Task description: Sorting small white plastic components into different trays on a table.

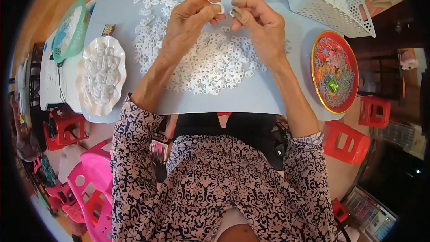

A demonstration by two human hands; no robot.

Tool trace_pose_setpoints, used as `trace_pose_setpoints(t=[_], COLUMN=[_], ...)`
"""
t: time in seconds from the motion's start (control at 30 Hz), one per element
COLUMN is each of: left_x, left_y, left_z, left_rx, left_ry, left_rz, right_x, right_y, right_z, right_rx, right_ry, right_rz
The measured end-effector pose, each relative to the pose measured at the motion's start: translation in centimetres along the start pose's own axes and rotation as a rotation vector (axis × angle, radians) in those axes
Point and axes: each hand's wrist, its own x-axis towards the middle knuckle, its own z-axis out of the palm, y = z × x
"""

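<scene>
Above the table, my left hand (189, 21) pinches a small white plastic piece (221, 8) between thumb and fingers. Close by on the right, my right hand (265, 26) is closed in a pinch at thumb and fingertips. A tiny pale bit shows there, too small to name. The two hands are slightly apart. Below them spreads a pile of small white oval plastic pieces with holes (210, 65). To the left stands a white scalloped dish (117, 90) heaped with similar white pieces. A red oval tray with a gold rim (350, 90), at the right, holds many small grey metal-looking parts.
A white perforated basket (340, 20) stands at the far right with white pieces inside. A green basket (80, 31) sits at the far left. A wrapped sweet (108, 30) lies behind the dish. Red stools (345, 142) and a pink chair (92, 175) flank me.
</scene>
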Motion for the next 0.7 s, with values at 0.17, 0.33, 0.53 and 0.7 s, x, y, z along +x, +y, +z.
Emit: trace_pose_setpoints(t=[0.17,0.33,0.53,0.7], left_x=[-0.01,0.05,-0.12,0.15], left_y=[-0.23,-0.26,0.06,-0.46], left_z=[-0.34,-0.41,-0.28,-0.47], left_rx=[-0.013,-0.011,0.094,0.167], left_ry=[-0.037,-0.054,-0.016,-0.009], left_rz=[0.01,0.053,0.023,0.112], right_x=[0.13,-0.06,-0.12,-0.15], right_y=[-0.03,-0.48,-0.71,-0.39], right_z=[-0.22,0.1,0.27,0.22], right_rx=[-0.012,-0.104,-0.154,-0.132], right_ry=[-0.045,-0.037,-0.047,-0.054], right_rz=[-0.009,0.02,0.01,0.009])
